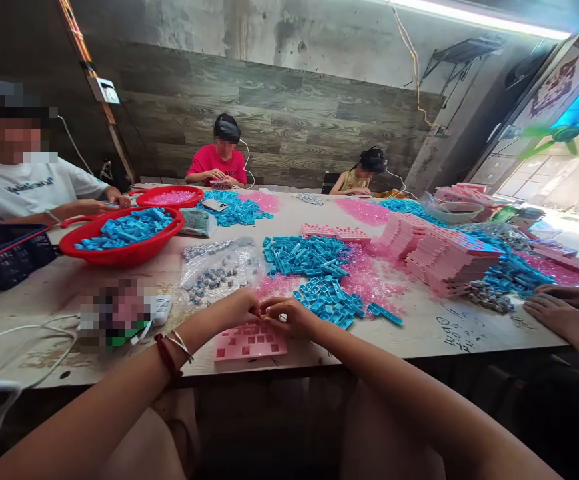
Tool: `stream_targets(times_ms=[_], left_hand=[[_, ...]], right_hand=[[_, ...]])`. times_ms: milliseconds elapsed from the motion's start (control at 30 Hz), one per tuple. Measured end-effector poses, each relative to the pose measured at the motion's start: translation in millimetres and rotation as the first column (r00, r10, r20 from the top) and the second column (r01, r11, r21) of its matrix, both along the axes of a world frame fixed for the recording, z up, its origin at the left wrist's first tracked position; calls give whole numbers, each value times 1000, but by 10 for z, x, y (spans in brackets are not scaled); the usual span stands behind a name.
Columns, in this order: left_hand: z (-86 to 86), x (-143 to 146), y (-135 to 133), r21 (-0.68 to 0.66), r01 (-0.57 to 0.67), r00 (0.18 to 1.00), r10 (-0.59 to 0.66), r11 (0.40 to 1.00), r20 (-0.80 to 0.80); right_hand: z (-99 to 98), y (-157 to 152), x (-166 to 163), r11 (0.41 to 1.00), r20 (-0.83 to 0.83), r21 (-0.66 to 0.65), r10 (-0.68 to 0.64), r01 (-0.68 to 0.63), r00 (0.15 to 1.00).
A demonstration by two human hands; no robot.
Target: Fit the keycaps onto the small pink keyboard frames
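Observation:
Both my hands meet over a pink plastic tray [249, 342] with square pockets near the table's front edge. My left hand [236, 308] has its fingers curled and pinched. My right hand [289, 315] is pinched against it, fingertips touching. What they pinch is too small to make out. A pile of blue plastic clips [326, 297] lies just beyond my right hand on scattered pink bits [369, 273]. A clear bag of small grey parts [219, 270] lies behind my left hand.
A red bowl of blue pieces [124, 233] and a second red bowl [169, 197] stand at the left. Stacked pink trays [439, 257] rise at the right. Another person's hands [564, 310] rest at the right edge. Three people sit around the table. A white cable [24, 330] crosses front left.

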State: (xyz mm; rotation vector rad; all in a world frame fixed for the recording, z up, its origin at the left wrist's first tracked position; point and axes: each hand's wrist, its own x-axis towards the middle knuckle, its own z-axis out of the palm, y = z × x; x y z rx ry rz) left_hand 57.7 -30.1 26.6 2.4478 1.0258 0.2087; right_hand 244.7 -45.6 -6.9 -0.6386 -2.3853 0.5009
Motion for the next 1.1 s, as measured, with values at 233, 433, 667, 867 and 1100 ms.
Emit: stream_targets(times_ms=[233,433,667,867,1100], left_hand=[[-146,-90,29,40,37,996,-40,999,74],[-93,-85,-69,65,29,996,-34,997,81],[-61,-157,-79,186,-18,991,-7,982,133],[-17,-165,-135,157,-25,995,10,987,97],[109,-82,-307,454,103,991,-130,885,29]], right_hand=[[-18,26,-28,999,26,43,20,-21,999],[-79,13,-37,999,-19,46,8,-7,1000],[3,-2,-31,998,-66,-16,-55,54,996],[16,25,-20,961,-91,-153,-247,232,965],[156,-23,-2,875,-30,-454,-204,169,978]])
